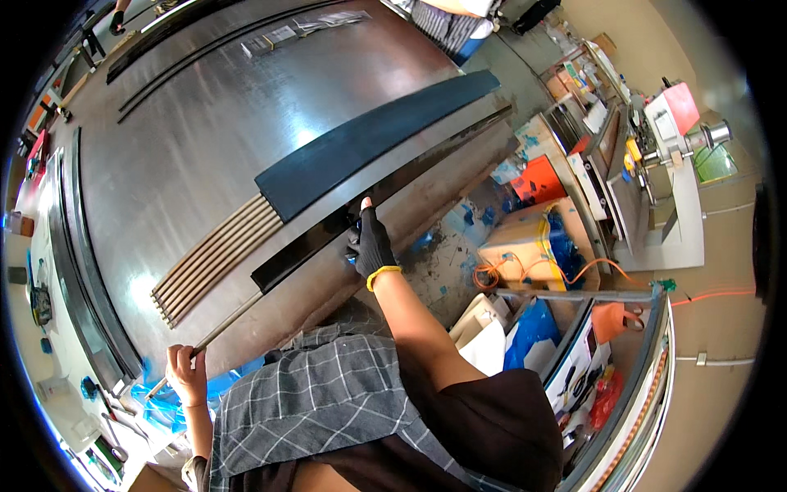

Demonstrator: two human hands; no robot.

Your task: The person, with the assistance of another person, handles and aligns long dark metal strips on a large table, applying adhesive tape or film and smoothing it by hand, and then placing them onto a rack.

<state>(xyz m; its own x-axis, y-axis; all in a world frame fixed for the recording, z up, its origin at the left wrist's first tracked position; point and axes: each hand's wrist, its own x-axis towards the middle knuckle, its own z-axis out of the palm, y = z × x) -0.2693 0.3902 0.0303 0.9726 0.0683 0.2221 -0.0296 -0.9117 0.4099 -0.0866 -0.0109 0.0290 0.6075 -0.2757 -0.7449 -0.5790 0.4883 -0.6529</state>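
Note:
My bare left hand (188, 373), at the lower left, is closed round a thin brownish rod (225, 324). The rod slants up to the right and meets the near end of a long black rubber-like strip (307, 246). My right hand (374, 246) wears a black glove with the thumb tip bare and a yellow band at the wrist. It grips the strip along its near edge, thumb on top; its other fingers are partly hidden. Just beyond, several similar rods (217, 258) lie side by side, their right parts out of sight at a wide dark blue-black sheet (369, 139).
The metal table (188, 156) carries thin black strips (205, 49) at the back and long dark strips (86, 254) at its left. Plastic packets (303, 31) lie far back. Right of me stand a cardboard box (525, 242), an orange cable (590, 266) and a bin (566, 328).

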